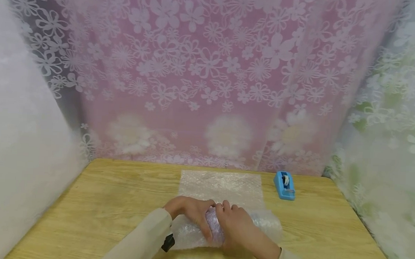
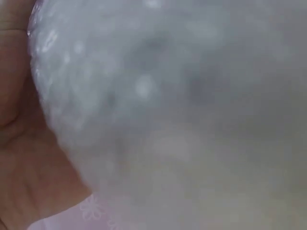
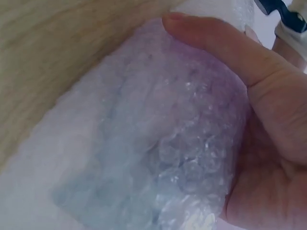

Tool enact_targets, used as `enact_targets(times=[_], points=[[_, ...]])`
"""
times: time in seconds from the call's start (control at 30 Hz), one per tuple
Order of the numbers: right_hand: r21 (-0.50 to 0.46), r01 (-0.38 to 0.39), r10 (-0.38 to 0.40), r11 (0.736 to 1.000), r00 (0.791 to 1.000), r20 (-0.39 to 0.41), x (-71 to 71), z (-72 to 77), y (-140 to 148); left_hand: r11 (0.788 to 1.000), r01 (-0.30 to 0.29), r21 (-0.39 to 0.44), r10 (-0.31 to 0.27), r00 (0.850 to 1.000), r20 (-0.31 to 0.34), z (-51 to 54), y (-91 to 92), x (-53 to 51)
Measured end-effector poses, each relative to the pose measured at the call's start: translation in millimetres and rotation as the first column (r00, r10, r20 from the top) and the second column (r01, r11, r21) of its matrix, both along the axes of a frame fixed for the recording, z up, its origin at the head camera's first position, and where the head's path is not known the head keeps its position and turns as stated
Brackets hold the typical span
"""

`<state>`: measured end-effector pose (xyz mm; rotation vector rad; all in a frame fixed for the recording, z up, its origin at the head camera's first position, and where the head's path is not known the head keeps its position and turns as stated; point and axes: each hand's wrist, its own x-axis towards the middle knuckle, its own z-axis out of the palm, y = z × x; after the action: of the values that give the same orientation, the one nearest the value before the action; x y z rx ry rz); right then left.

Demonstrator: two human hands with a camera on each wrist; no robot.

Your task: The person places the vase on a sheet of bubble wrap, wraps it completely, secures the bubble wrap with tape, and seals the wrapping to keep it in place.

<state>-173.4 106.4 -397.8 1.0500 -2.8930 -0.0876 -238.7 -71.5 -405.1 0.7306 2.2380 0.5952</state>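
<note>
A roll of clear bubble wrap (image 1: 215, 227) lies across the front of the table, with something purplish and pale blue showing through its layers. What is inside cannot be made out. My left hand (image 1: 194, 213) grips the roll left of its middle, thumb on the near side. Close beside it, my right hand (image 1: 237, 226) holds the roll from the right, fingers over the top. In the right wrist view the thumb (image 3: 211, 36) bends round the wrapped bundle (image 3: 177, 124). Blurred wrap fills most of the left wrist view, beside the left palm (image 2: 38, 167).
Beyond the roll, a flat stretch of bubble wrap (image 1: 222, 186) runs toward the table's back edge. A blue tape dispenser (image 1: 284, 185) stands at the back right of the wooden table (image 1: 128, 195). Flowered pink sheeting (image 1: 210, 68) hangs behind, with pale sheeting at both sides.
</note>
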Motion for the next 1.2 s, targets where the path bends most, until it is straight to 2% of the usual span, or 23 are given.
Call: enact_targets(times=[0.1,0.23,0.4,0.53,0.6,0.67,0.73,0.8,0.93,1.03,1.07,1.13,1.2], points=[[0.007,-0.006,0.006,1.000,1.000,0.001,-1.4,2.0,0.9,0.998,0.004,0.060,-0.001,0.999,-0.044,-3.5,-3.2,0.5],[-0.005,-0.010,0.010,1.000,1.000,0.019,-1.9,3.6,1.1,0.992,0.039,0.117,-0.028,0.995,-0.100,-8.2,-6.9,1.7],[0.002,-0.014,0.014,1.000,1.000,0.009,-3.1,4.6,-1.2,0.994,0.052,0.093,-0.034,0.982,-0.186,-9.5,-11.2,7.2],[0.011,-0.026,0.026,1.000,1.000,-0.001,-2.9,3.6,-3.4,0.996,0.021,0.086,-0.003,0.980,-0.199,-10.6,-14.1,15.4],[0.016,-0.029,0.029,0.999,1.000,-0.005,-2.5,2.9,-3.7,0.996,0.013,0.083,0.007,0.973,-0.230,-10.7,-14.5,18.9],[0.024,-0.029,0.029,0.999,1.000,-0.011,-2.1,2.4,-3.5,0.998,0.008,0.064,0.012,0.953,-0.302,-10.3,-14.7,21.8],[0.032,-0.027,0.027,0.999,1.000,-0.014,-1.6,2.0,-3.3,0.999,0.011,0.032,0.003,0.918,-0.396,-8.6,-14.8,24.7],[0.042,-0.024,0.025,0.999,0.999,-0.022,-1.2,1.5,-2.9,1.000,0.017,-0.005,-0.017,0.865,-0.502,-6.1,-14.3,29.3],[0.042,-0.032,0.033,0.999,0.999,-0.032,-0.6,1.4,-2.9,0.996,0.032,-0.083,-0.080,0.724,-0.685,0.6,-13.4,43.3],[0.032,-0.038,0.039,0.999,0.999,-0.035,-1.1,1.9,-3.1,0.991,0.015,-0.133,-0.113,0.621,-0.776,6.0,-10.6,57.5],[0.031,-0.035,0.036,0.999,0.999,-0.039,-1.1,2.3,-3.5,0.990,0.003,-0.144,-0.118,0.593,-0.797,7.9,-8.5,63.0],[0.039,-0.021,0.023,0.999,0.999,-0.040,-1.6,3.3,-4.3,0.984,-0.023,-0.175,-0.134,0.551,-0.824,9.9,-3.7,72.8],[0.048,-0.001,0.003,0.999,0.999,-0.033,-2.3,3.8,-5.1,0.977,-0.045,-0.209,-0.155,0.520,-0.840,10.1,0.7,80.5]])
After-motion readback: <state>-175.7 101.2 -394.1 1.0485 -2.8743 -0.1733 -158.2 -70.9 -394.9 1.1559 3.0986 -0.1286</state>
